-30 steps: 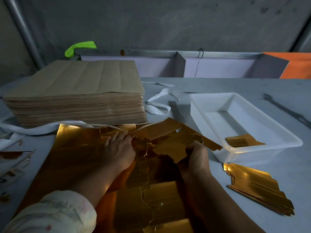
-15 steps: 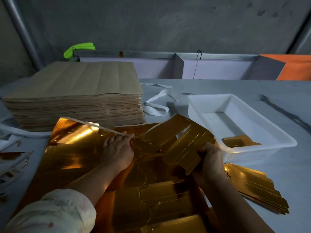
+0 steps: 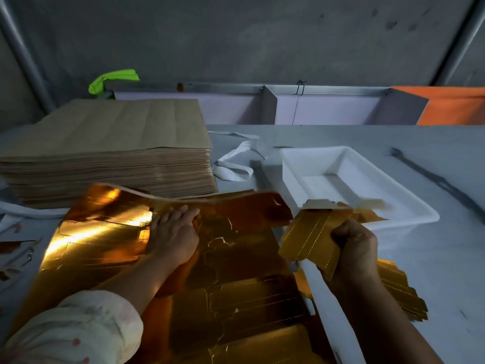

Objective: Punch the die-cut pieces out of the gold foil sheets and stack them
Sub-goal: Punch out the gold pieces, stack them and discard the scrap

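A sleeve, cut off at the bottom edge, leads to the left hand, pressed flat with fingers straight on the gold foil sheet lying on the table. The right hand grips a die-cut piece just right of the sheet. Its forearm half-hides the finished stack. Beyond stand a white tray and brown sheets.

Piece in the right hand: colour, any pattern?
Gold piece, crossed by pale dashed lines, held in the right hand. Head view.
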A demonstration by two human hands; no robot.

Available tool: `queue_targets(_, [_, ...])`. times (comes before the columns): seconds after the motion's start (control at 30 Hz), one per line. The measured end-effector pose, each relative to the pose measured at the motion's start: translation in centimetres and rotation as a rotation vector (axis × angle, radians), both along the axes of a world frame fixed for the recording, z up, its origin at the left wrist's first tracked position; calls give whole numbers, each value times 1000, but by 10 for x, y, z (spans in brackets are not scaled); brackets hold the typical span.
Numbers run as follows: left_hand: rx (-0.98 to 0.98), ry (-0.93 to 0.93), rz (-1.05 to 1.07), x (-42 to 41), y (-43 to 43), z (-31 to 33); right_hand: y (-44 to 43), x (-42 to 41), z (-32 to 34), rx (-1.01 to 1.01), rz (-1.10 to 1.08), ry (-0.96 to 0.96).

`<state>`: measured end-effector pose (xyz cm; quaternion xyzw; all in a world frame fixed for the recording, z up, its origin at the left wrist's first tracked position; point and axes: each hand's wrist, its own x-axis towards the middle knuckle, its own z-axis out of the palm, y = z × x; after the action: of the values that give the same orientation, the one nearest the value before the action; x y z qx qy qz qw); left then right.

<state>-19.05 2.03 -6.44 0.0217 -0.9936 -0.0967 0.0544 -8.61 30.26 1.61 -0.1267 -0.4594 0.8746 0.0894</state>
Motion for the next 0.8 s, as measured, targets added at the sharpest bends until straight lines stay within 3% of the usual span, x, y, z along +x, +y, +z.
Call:
queue_targets(0.33, [-21, 3, -14, 1, 1, 0, 4, 11, 0, 115, 74, 67])
queue_targets(0.53, [78, 96, 53, 7, 6, 12, -14, 3, 2, 155, 156, 90])
queue_targets(0.67, [-75, 127, 34, 10, 7, 27, -20, -3, 4, 150, 172, 96])
queue_targets(0.8, [-51, 102, -28, 18, 7, 47, -25, -7, 7, 140, 191, 103])
